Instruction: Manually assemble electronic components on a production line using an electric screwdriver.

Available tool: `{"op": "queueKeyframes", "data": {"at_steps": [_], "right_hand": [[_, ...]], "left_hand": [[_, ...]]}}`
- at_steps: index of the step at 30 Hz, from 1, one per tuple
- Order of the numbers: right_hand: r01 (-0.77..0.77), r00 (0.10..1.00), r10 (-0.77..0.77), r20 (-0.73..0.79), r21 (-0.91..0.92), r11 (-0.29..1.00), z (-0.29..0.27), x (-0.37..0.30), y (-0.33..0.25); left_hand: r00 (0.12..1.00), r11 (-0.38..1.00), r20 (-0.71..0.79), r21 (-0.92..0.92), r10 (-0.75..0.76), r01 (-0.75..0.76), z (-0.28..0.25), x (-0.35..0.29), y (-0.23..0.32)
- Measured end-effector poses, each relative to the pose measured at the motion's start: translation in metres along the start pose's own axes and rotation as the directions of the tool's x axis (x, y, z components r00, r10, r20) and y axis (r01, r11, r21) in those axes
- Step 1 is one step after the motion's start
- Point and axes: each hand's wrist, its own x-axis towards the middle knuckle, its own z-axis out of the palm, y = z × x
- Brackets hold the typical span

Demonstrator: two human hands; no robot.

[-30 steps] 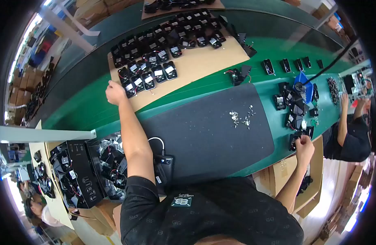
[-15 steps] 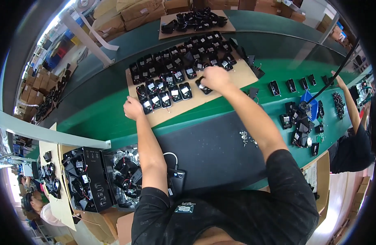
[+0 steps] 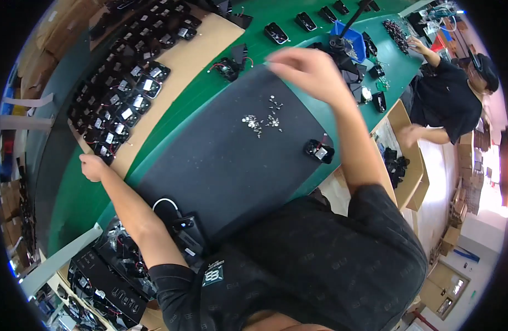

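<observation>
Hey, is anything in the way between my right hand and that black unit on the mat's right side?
Nothing visible stands between your right hand and the black unit; the small metal parts lie off to the left on the dark mat.

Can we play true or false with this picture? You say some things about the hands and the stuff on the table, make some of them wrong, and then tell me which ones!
1. The left hand is at the edge of the brown board. True.
2. The right hand is pressed flat on the brown board. False: it is by the far right corner of the dark mat, away from the board.
3. A black casing with a white label lies on the dark mat. True.
4. The bin beyond the right hand is red. False: it is a blue bin.
5. Small metal pieces lie loose on the dark mat. True.
</observation>
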Motion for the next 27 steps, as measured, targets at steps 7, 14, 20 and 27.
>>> {"op": "queueKeyframes", "data": {"at_steps": [7,14,20,27], "right_hand": [[-0.327,0.928,0.358,0.107,-0.230,0.917,-0.040,-0.162,0.028],[-0.374,0.863,0.462,0.205,-0.354,0.857,-0.010,-0.188,0.039],[-0.037,0.976,0.142,0.167,-0.511,0.859,-0.038,-0.143,0.092],[-0.164,0.986,0.121,-0.118,-0.490,0.856,-0.038,-0.124,0.089]], "left_hand": [[0.999,1.000,0.027,0.007,-0.025,0.025,0.021,0.003,-0.004],[1.000,1.000,0.017,0.021,-0.019,0.019,0.011,-0.007,-0.002],[0.999,0.999,0.042,0.041,-0.015,0.013,0.012,-0.008,0.001],[1.000,0.999,0.023,0.053,-0.007,0.005,0.011,-0.003,-0.005]]}}
